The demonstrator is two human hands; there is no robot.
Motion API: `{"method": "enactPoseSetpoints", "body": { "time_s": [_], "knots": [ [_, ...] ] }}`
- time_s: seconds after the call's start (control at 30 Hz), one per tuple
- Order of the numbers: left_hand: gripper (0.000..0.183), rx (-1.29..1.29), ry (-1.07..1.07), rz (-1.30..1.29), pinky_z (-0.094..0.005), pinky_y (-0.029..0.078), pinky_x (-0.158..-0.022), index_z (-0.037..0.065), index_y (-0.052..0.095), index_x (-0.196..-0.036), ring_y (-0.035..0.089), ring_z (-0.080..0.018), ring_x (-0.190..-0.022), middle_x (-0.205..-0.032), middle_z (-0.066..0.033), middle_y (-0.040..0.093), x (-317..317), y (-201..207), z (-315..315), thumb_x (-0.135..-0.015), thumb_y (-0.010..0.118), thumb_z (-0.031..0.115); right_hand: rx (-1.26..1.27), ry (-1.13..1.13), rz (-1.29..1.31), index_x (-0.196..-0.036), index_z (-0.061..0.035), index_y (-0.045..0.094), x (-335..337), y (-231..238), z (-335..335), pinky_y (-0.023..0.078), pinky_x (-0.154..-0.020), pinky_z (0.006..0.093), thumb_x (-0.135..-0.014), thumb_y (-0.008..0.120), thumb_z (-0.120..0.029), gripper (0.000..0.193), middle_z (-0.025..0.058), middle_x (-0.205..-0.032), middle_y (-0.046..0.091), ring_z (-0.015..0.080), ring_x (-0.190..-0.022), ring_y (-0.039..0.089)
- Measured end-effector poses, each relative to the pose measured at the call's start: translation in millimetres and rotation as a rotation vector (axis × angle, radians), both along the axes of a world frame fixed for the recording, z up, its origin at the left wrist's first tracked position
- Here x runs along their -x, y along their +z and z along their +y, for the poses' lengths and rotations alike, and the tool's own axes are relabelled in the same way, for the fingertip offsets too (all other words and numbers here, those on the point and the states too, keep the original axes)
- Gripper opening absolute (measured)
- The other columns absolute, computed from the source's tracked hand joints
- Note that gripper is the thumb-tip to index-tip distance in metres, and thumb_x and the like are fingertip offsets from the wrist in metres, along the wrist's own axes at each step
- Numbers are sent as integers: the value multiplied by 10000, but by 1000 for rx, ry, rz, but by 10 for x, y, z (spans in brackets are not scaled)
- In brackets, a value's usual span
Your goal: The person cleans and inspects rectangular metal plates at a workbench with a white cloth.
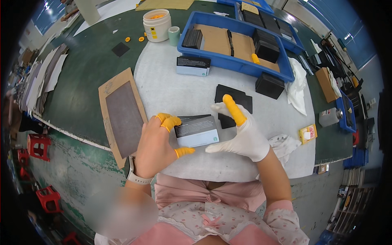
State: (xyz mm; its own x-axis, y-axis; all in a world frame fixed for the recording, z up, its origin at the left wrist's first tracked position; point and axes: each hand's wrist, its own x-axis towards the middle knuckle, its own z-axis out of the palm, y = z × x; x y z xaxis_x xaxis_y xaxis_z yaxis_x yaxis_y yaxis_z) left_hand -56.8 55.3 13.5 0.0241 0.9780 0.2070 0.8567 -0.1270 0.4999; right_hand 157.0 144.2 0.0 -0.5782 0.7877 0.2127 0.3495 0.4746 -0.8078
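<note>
A small stack of printed cards (197, 131), dark above and pale blue below, lies in front of me on the white cloth. My left hand (158, 141) has yellow finger cots; its fingers and thumb grip the stack's left end at the upper and lower edges. On the right, my right hand (245, 136) wears a white glove with one yellow finger cot. Its thumb and fingers are spread apart beside the stack's right end, holding nothing. Loose black cards (232, 99) lie just beyond the right hand. Another card stack (193, 66) stands farther back.
A blue tray (228, 61) with black card stacks and a pen sits at the back, beside a white tub (157, 26) and a green roll (174, 36). Left lies a framed dark board (124, 110). Rightward are a crumpled cloth (297, 87) and yellow box (307, 134).
</note>
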Motion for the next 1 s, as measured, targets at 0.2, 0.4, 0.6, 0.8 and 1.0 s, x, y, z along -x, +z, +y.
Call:
{"method": "enactPoseSetpoints", "body": {
  "time_s": [0.2, 0.4, 0.6, 0.8, 1.0],
  "knots": [
    [607, -2, -35, -26, -370, 403, -790, 4, 586, -1007, 511, -278, -922, -966, -114, 559, -33, -27, 7, -533, 842, 284, -63, 75, -110, -1145, -148, 592, -21, 59, 6, 398, -923, 363, -526, 850, -377, 709, 86, -1103, 589, 296, -1048, 509],
    [610, 29, -45, -46, -375, 416, -792, -2, 574, -1008, 511, -297, -908, -960, -132, 548, -34, -68, 33, -534, 843, 273, 7, 24, -61, -1179, -148, 578, -25, -10, -22, 413, -900, 356, -547, 841, -367, 718, 77, -1117, 591, 295, -1019, 516],
    [581, 42, -46, -91, -375, 426, -779, 10, 561, -987, 508, -320, -902, -968, -141, 540, 1, -81, 22, -528, 845, 223, 15, 10, -37, -1193, -108, 560, 2, -36, -38, 431, -852, 380, -568, 826, -394, 737, 134, -998, 588, 315, -973, 527],
    [632, -80, -100, -149, -378, 426, -762, 17, 523, -1037, 493, -322, -891, -976, -144, 513, -73, -71, 113, -527, 848, 198, -27, 20, -11, -1172, -112, 578, -78, -5, 41, 416, -885, 344, -576, 829, -395, 706, 108, -1093, 598, 287, -1006, 531],
    [752, -177, -180, -136, -378, 405, -877, -13, 432, -1167, 456, -251, -1016, -1103, -116, 459, 151, -238, 13, -569, 847, 171, -101, 98, 124, -1216, -1, 461, -3, 11, 34, 492, -750, 394, -535, 799, -305, 819, 197, -913, 630, 351, -839, 607]
  ]
}}
